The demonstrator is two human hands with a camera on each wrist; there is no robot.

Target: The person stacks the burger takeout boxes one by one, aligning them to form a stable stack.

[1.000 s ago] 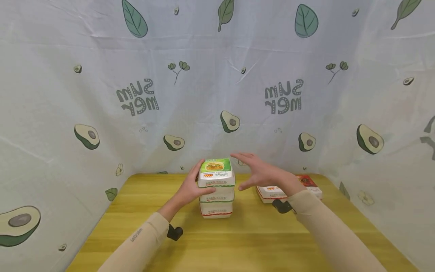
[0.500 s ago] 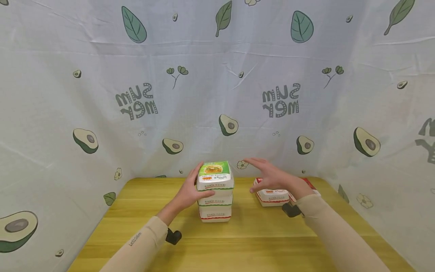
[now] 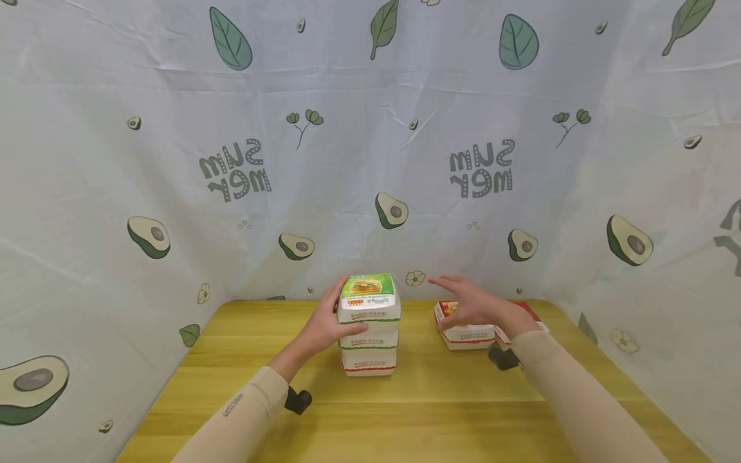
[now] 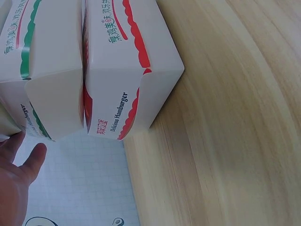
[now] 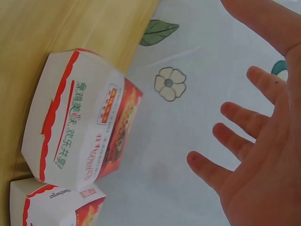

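Note:
Three hamburger boxes stand stacked at the middle of the table. The top box (image 3: pixel 370 299) has a green lid with a burger picture; below it are a green-trimmed box (image 3: pixel 373 338) and a red-trimmed box (image 3: pixel 368 365). My left hand (image 3: pixel 320 329) holds the top box at its left side, thumb across the front and fingers along the left edge. My right hand (image 3: pixel 473 307) hovers with fingers spread above a red-lidded hamburger box (image 5: pixel 77 120) to the right, holding nothing. Another red-lidded box (image 5: pixel 61 202) sits beside it, partly hidden by my wrist in the head view.
The wooden table (image 3: pixel 370 424) runs up to a hanging avocado-print cloth (image 3: pixel 347 173) at the back and sides. Dark wrist cameras (image 3: pixel 298 402) stick out under both wrists.
My right hand has moved right, from beside the stack to over the red-lidded box. My left hand stays at the top box, and the stack keeps its place.

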